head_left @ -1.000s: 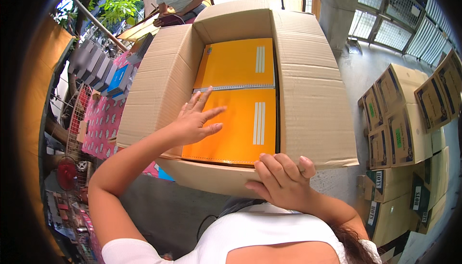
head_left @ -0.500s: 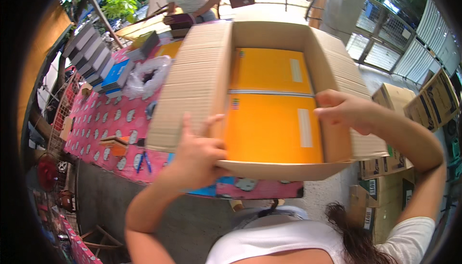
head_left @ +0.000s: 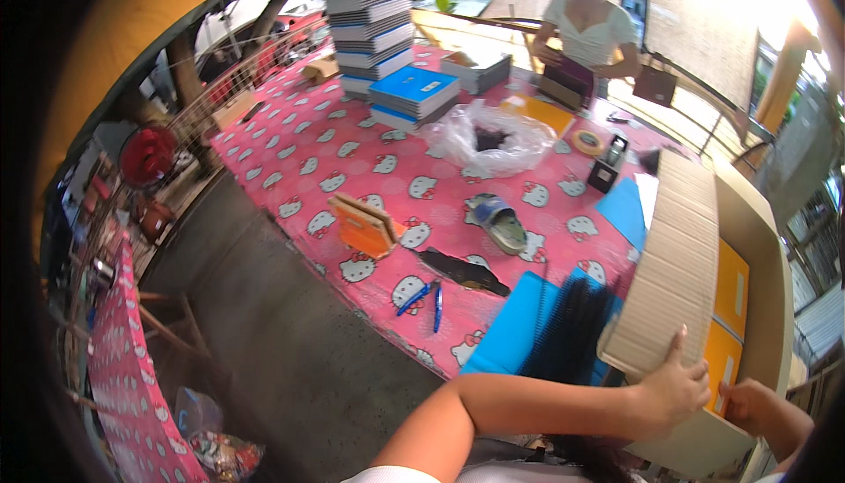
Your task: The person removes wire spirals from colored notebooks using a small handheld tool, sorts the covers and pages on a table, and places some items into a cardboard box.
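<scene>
An open cardboard box (head_left: 673, 263) stands at the right end of the table, its left flap folded outward. Inside lie two stacks of orange-covered books (head_left: 720, 361), end to end. My left hand (head_left: 673, 392) is at the near left corner of the box, gripping its edge with the index finger raised. Curled at the near end inside the box, my right hand (head_left: 759, 405) has its fingertips against the nearer orange book. Whether they pinch anything is hidden. Blue sheets (head_left: 510, 324) and black binding coils (head_left: 568, 333) lie left of the box.
Blue-handled pliers (head_left: 422, 302), a wooden block (head_left: 365, 226), a clear plastic bag (head_left: 493, 135) and a tape roll (head_left: 587, 142) rest on the pink tablecloth (head_left: 352, 162). Tall book stacks (head_left: 370, 25) stand behind. Across the table, another person (head_left: 585, 29) holds a dark purple book.
My view has swung left, so the box now sits at the right and more tabletop shows. Both hands stay at the near end of the box.
</scene>
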Motion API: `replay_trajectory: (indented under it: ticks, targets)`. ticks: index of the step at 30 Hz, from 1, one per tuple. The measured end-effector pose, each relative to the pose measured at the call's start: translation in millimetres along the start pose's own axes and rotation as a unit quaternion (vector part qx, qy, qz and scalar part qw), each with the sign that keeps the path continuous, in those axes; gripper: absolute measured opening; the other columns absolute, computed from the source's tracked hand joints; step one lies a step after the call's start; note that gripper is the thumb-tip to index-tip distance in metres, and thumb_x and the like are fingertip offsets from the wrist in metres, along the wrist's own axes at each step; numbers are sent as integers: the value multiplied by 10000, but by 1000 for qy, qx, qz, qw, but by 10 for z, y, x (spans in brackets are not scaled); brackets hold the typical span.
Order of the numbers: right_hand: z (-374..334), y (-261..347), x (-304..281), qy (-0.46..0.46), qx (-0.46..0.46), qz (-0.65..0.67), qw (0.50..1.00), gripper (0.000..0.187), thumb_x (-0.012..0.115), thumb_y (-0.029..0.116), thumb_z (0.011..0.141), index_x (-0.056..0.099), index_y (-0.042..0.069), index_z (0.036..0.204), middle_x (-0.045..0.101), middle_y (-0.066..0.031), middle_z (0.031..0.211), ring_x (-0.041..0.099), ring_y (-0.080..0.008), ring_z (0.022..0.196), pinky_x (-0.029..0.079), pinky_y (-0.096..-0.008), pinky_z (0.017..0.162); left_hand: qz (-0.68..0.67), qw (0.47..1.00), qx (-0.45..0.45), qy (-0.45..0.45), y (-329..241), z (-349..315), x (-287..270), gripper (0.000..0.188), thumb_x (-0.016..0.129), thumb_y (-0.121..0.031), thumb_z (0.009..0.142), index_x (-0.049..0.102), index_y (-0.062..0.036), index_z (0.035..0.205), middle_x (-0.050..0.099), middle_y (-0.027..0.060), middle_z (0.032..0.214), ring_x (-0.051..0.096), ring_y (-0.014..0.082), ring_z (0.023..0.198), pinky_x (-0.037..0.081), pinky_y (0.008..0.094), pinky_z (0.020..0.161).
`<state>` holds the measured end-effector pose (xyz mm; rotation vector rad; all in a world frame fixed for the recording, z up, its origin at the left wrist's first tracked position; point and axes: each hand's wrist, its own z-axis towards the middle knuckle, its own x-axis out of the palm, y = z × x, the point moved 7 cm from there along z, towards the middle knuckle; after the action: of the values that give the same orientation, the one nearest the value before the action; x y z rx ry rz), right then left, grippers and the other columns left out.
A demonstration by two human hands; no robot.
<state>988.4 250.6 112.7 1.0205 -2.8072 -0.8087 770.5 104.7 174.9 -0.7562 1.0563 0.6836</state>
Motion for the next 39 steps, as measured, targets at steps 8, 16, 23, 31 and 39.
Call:
replay_trajectory:
  ticks: [8, 16, 23, 31, 39]
  targets:
    - [714, -330, -441, 147, 67, 46, 986, 411, 519, 277, 963, 472, 46, 1300, 542, -147, 1296, 479, -317, 1251, 306, -494, 1109, -45, 997, 33, -53, -8, -41, -83, 351, 614, -237, 803, 552, -18, 1070, 537, 153, 1109, 385, 318, 1281, 168, 822, 963]
    - [571, -146, -181, 128, 78, 34, 988, 492, 518, 369, 940, 450, 119, 1358, 495, -114, 1376, 431, -304, 1301, 273, -509, 1121, -108, 991, 35, -73, 40, -80, -165, 453, 697, -196, 680, 543, -11, 1064, 514, 140, 1101, 363, 296, 1272, 144, 813, 960]
    - [479, -159, -74, 81, -17, 96, 992, 457, 499, 392, 961, 472, 117, 1325, 527, -111, 1328, 464, -310, 1269, 313, -547, 1083, -94, 995, 23, -35, 15, -36, -204, 368, 662, -121, 695, 522, -22, 1020, 484, 135, 1076, 364, 287, 1238, 151, 806, 974]
    - [358, -125, -201, -33, -29, 104, 994, 362, 545, 285, 949, 518, 80, 1247, 615, -157, 1163, 581, -334, 1115, 431, -535, 976, -104, 994, 9, -18, 42, -55, -181, 388, 640, -88, 716, 499, -25, 1072, 471, 137, 1106, 353, 287, 1270, 155, 800, 972]
    - [-144, 188, -457, -54, -45, 87, 994, 313, 666, 220, 886, 569, 58, 1135, 650, -135, 1044, 660, -263, 969, 542, -464, 848, -93, 996, 4, -17, 5, -51, -150, 342, 656, -161, 756, 499, -56, 1041, 479, 115, 1109, 384, 294, 1252, 120, 802, 964]
